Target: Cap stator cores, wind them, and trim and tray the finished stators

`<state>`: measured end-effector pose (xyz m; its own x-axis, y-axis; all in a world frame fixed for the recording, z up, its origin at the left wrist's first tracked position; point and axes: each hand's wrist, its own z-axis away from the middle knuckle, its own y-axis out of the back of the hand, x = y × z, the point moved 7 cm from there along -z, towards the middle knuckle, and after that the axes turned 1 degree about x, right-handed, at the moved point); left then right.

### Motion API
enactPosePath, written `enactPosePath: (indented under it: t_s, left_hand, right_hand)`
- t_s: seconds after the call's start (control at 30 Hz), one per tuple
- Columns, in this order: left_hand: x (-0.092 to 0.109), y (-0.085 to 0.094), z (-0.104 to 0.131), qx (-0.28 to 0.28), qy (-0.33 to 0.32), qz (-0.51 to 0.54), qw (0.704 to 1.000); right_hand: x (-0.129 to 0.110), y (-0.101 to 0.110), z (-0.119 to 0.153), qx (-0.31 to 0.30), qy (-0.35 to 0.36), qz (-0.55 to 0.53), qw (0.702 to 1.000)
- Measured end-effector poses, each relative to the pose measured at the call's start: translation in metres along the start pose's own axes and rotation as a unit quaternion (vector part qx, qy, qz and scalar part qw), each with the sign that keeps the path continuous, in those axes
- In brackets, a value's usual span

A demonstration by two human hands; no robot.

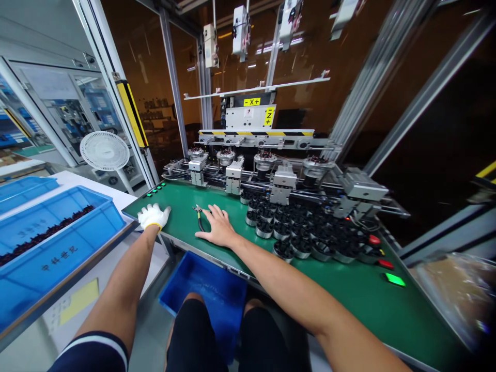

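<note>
My left hand [154,217], in a white knit glove, lies at the left edge of the green work surface [180,199] with its fingers spread and nothing in it. Bare and flat, my right hand [220,227] rests on the same surface, fingers apart. Just left of its fingers lie small cutting pliers [200,219] with black and yellow handles; whether the fingertips touch them I cannot tell. To the right of that hand stand many round black-and-silver motor parts [264,228] in close rows.
Behind the parts runs a machine with clamp blocks [283,181] and round fixtures [265,159]. A blue bin [116,214] of dark parts stands at left, a blue crate [217,289] below the table edge. Red buttons [374,240] and a lit green button [395,279] are at right.
</note>
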<state>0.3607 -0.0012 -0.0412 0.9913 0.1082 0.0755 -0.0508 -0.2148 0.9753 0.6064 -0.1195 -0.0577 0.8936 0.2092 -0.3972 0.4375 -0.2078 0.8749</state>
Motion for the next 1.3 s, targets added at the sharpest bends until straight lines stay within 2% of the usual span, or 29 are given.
enactPosePath:
  t_s: [0.2,0.5,0.87,0.97,1.07,1.3]
  left_hand:
    - [-0.001,-0.001,-0.001,0.003,0.0,-0.001,1.0]
    - [-0.001,-0.001,-0.003,0.0,-0.001,-0.003,1.0]
    - [-0.003,0.002,-0.003,-0.007,-0.011,0.027,1.0]
    - [-0.003,0.007,-0.002,-0.019,-0.047,0.036,0.998]
    - [0.005,0.009,0.004,-0.031,-0.112,0.025,0.993]
    - [0.028,-0.003,0.017,-0.057,-0.24,-0.004,0.969]
  right_hand:
    - [0.012,-0.001,-0.001,-0.008,-0.068,0.02,0.997]
    - [0.01,0.002,-0.001,-0.006,-0.071,0.026,0.997]
    - [0.018,-0.002,-0.003,-0.016,-0.062,0.039,0.997]
    - [0.016,0.0,-0.004,-0.012,-0.065,0.043,0.997]
    - [0.014,0.003,-0.004,-0.01,-0.068,0.049,0.996]
    - [0.013,0.002,0.003,-0.006,-0.07,0.061,0.996]
